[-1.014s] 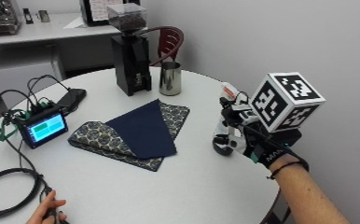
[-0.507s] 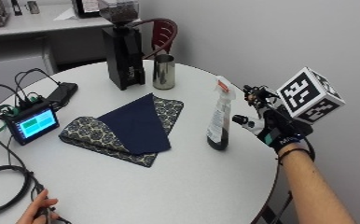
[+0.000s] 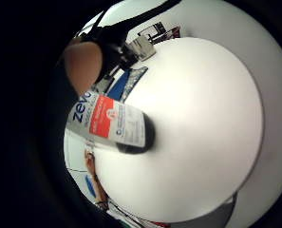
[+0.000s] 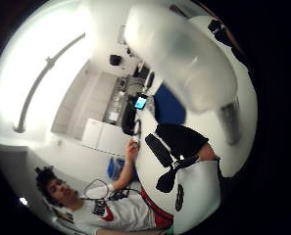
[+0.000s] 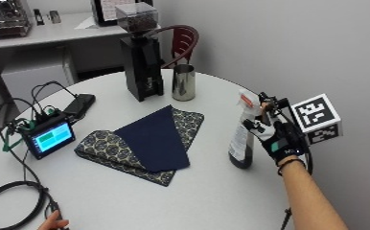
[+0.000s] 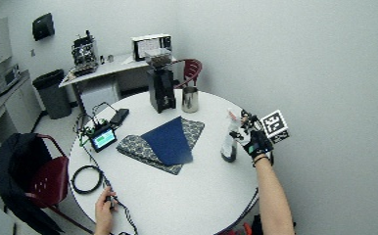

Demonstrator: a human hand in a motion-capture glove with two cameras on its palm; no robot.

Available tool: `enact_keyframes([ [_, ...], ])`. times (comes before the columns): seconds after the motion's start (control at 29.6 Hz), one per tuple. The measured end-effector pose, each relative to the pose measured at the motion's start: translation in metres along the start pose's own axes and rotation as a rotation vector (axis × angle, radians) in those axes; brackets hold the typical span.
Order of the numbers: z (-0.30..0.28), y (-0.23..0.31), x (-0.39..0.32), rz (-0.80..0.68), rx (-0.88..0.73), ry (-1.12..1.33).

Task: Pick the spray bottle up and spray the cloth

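Item count on the round bench [image 5: 172,201]:

- Spray bottle [image 5: 243,136]: one, standing upright.
- Cloth [image 5: 140,143]: two, a plain dark blue cloth [image 5: 153,139] lying on top of a patterned cloth [image 5: 102,146].
- Metal cup [image 5: 184,82]: one.
- Coffee grinder [image 5: 140,52]: one, black, just beside the cup.
- Small screen device [image 5: 48,139]: one, with a lit display.
- Black phone-sized block [image 5: 78,103]: one, behind the screen device.
- Cable coil [image 5: 9,201]: one, at the bench's near edge.

Beyond the bench:

- Red chairs: two in the wide outside view, one behind the grinder [image 6: 190,68] and one with a dark jacket [image 6: 42,181].
- Bin [image 6: 49,90]: one.
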State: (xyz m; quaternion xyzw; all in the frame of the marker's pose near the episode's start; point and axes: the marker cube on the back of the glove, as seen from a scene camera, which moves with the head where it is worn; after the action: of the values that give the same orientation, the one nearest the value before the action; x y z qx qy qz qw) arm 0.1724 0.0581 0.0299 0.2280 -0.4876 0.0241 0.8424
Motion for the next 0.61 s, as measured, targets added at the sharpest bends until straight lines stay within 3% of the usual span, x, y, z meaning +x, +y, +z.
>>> enact_keyframes([
  [0.61,0.033,0.002,0.001,-0.034,-0.057,-0.257],
])
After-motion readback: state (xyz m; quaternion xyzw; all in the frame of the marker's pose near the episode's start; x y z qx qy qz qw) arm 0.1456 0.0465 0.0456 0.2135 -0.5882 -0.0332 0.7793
